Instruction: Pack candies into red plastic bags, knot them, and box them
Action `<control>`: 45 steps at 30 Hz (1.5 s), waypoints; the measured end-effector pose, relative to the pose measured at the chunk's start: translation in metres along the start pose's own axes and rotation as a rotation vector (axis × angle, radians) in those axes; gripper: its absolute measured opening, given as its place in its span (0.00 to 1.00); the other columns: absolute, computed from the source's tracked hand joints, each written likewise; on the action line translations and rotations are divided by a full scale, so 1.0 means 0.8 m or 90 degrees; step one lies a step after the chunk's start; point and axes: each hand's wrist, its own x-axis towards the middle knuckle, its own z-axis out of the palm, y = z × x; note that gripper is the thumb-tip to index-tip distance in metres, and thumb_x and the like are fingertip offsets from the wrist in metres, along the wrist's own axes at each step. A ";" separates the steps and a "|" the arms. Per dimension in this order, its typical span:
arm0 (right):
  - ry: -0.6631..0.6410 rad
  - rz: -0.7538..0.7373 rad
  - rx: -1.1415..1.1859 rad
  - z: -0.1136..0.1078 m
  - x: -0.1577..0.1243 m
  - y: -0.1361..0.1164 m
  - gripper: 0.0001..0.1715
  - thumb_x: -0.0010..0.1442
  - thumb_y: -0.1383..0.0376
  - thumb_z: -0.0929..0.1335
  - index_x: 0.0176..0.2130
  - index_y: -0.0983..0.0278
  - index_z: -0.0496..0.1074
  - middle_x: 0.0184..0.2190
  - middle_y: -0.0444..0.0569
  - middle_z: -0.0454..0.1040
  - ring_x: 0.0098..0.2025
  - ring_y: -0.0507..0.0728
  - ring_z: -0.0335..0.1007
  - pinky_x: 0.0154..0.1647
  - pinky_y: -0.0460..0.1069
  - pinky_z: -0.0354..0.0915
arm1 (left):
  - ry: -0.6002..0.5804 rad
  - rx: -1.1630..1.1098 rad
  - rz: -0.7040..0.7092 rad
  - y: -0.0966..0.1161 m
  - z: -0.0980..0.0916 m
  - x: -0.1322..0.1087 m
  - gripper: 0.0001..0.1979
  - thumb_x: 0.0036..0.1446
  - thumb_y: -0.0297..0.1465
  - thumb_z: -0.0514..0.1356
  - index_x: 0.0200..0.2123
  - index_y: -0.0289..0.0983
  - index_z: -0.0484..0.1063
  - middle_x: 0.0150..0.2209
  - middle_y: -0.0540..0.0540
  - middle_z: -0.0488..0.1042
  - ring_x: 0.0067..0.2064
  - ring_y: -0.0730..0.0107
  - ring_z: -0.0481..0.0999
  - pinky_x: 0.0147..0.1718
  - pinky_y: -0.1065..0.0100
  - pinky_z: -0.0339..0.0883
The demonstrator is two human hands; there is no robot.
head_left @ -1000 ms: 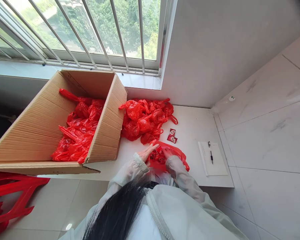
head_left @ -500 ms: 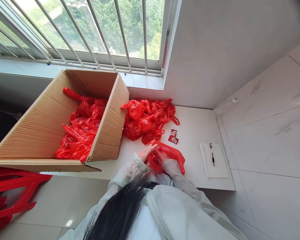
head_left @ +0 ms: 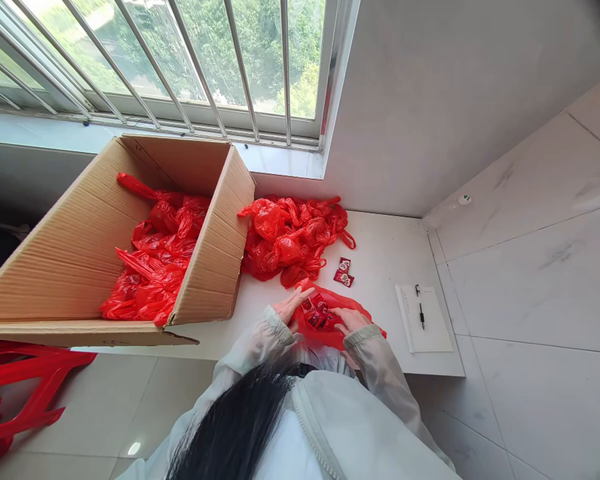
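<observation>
A red plastic bag (head_left: 344, 301) lies spread open at the near side of the white table, with several small dark-red packets (head_left: 316, 312) inside it. My left hand (head_left: 286, 309) grips the bag's left edge, fingers fairly straight and the thumb partly hidden. On the opposite side my right hand (head_left: 351, 321) rests at the bag's mouth, fingers stretched toward the packets; nothing shows in its grasp. Just beyond the bag, two similar loose packets (head_left: 343, 272) with pale print lie on the tabletop.
A heap of knotted red bags (head_left: 295, 237) sits behind my hands. To the left stands an open cardboard box (head_left: 55, 267) with more red bags (head_left: 165, 260) in it. A notebook (head_left: 433, 320) with pens lies at the right. A barred window (head_left: 205, 60) is behind the table (head_left: 380, 243).
My right hand has drawn back rightward from the packets to the bag's right side, so the packets show more plainly. My left hand stays at the left edge. The view has shifted slightly.
</observation>
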 end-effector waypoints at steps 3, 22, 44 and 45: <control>-0.005 -0.051 -0.010 -0.034 -0.009 0.003 0.24 0.55 0.76 0.66 0.47 0.55 0.77 0.45 0.46 0.78 0.47 0.57 0.74 0.50 0.51 0.70 | 0.009 -0.003 0.015 -0.005 -0.003 0.000 0.43 0.46 0.19 0.52 0.68 0.39 0.52 0.69 0.43 0.55 0.69 0.57 0.56 0.65 0.55 0.57; 0.269 0.160 0.170 -0.072 -0.049 0.001 0.23 0.59 0.55 0.66 0.51 0.61 0.73 0.26 0.43 0.73 0.27 0.53 0.67 0.35 0.48 0.67 | 0.044 0.010 0.021 0.004 -0.020 -0.008 0.36 0.47 0.18 0.51 0.60 0.43 0.66 0.61 0.44 0.68 0.40 0.70 0.78 0.46 0.64 0.74; 0.182 0.097 0.119 -0.085 -0.051 -0.018 0.21 0.56 0.61 0.64 0.48 0.60 0.75 0.36 0.48 0.79 0.33 0.56 0.72 0.34 0.50 0.67 | 0.066 0.006 -0.022 -0.014 -0.022 -0.036 0.56 0.48 0.35 0.68 0.71 0.51 0.34 0.52 0.45 0.68 0.31 0.71 0.75 0.36 0.63 0.75; 0.175 0.096 0.121 -0.087 -0.052 -0.020 0.21 0.56 0.61 0.64 0.48 0.60 0.75 0.36 0.48 0.79 0.33 0.56 0.72 0.34 0.50 0.67 | 0.084 0.009 -0.029 -0.018 -0.028 -0.038 0.60 0.45 0.37 0.70 0.70 0.51 0.32 0.49 0.46 0.67 0.32 0.70 0.74 0.35 0.61 0.75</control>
